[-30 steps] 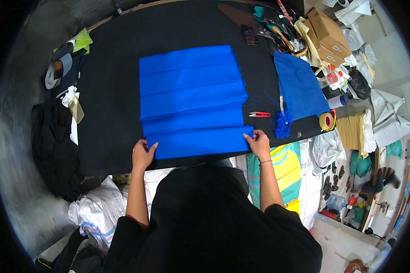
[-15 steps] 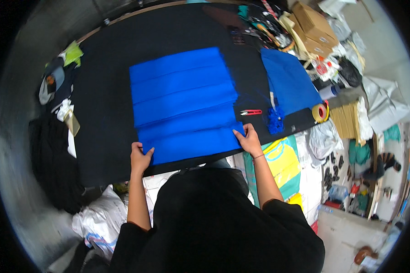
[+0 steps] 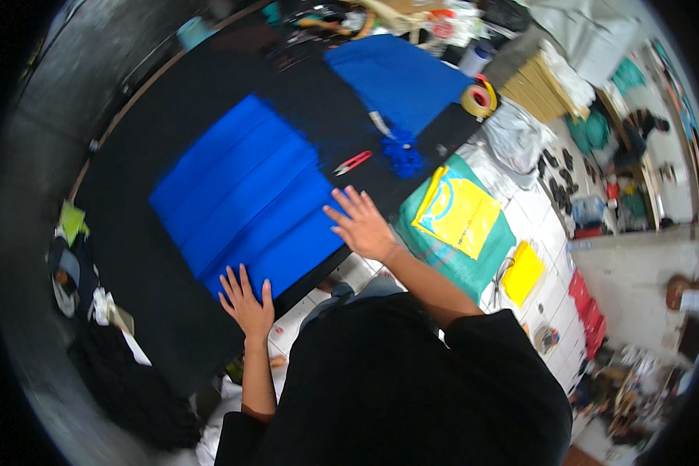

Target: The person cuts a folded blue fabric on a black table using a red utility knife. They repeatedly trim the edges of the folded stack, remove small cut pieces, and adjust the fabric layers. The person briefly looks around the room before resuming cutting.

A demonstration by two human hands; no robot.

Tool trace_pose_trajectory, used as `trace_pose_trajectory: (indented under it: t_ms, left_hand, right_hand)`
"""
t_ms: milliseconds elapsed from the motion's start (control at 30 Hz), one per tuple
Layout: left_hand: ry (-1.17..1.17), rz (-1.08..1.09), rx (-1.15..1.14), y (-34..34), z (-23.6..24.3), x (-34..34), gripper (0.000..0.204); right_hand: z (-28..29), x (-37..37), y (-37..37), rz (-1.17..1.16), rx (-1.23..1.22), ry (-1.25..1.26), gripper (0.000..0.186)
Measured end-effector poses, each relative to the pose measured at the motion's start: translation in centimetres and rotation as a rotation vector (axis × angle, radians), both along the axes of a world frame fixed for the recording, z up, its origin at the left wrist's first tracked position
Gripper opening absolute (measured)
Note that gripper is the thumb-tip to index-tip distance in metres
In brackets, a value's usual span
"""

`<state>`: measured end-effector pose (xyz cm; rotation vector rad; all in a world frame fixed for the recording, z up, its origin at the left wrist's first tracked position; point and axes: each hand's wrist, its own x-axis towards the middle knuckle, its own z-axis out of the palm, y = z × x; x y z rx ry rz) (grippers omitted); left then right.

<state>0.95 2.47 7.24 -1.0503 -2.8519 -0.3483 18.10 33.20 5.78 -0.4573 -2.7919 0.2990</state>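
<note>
Several bright blue fabric pieces (image 3: 248, 186) lie in overlapping strips on a black-covered table (image 3: 132, 303). My left hand (image 3: 246, 303) is open, fingers spread over the near left corner of the fabric. At its near right corner my right hand (image 3: 361, 225) is open too, with the fingertips on or just over the cloth edge. Beyond the right hand rest red-handled thread snips (image 3: 353, 162). A bunch of blue thread (image 3: 402, 153) lies beside a larger folded blue cloth (image 3: 400, 78).
A tape roll (image 3: 478, 100) sits at the table's right corner near a bottle (image 3: 475, 58). Below it on the floor stands a green sack (image 3: 478, 260) with a yellow packet (image 3: 462, 213). Black cloth (image 3: 124, 380) hangs at the left edge. A person (image 3: 642, 132) is far right.
My fingers have gone from pinching the near corners of the blue fabric to spread and open. The whole view has turned, so the table now appears slanted.
</note>
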Motion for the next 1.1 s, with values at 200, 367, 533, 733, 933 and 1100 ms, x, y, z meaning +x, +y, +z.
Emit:
trace_pose_trajectory:
  t_ms: [200,367,533,733,933,1100]
  left_hand:
    - [-0.007,-0.081,-0.140,-2.5,-2.9,-1.6,0.070]
    - [0.055,-0.042,-0.108,1.1,0.5,0.1,0.074]
    - [-0.160,-0.548,0.194,10.5,1.6,8.2,0.065]
    - [-0.989,-0.992,-0.250,19.1,-2.3,23.1,0.054]
    - [-1.325,-1.070,-1.199,20.1,-8.3,37.7,0.056]
    - [-1.128,-1.232,-1.468,22.2,-9.6,41.3,0.058]
  right_hand:
    - [0.3,1.9,-0.1,-0.059,0.003,0.188,0.053]
    - [1.6,12.6,-1.0,-0.417,-0.254,0.411,0.050]
    - [-2.6,29.1,-3.7,-0.749,-0.676,-0.047,0.045]
    - [-3.3,47.0,-12.2,-1.122,-0.857,-0.130,0.050]
    - [-3.1,56.4,-24.0,-1.643,-0.856,0.068,0.048]
    - [-5.8,56.4,-35.2,-2.016,-0.882,0.279,0.047]
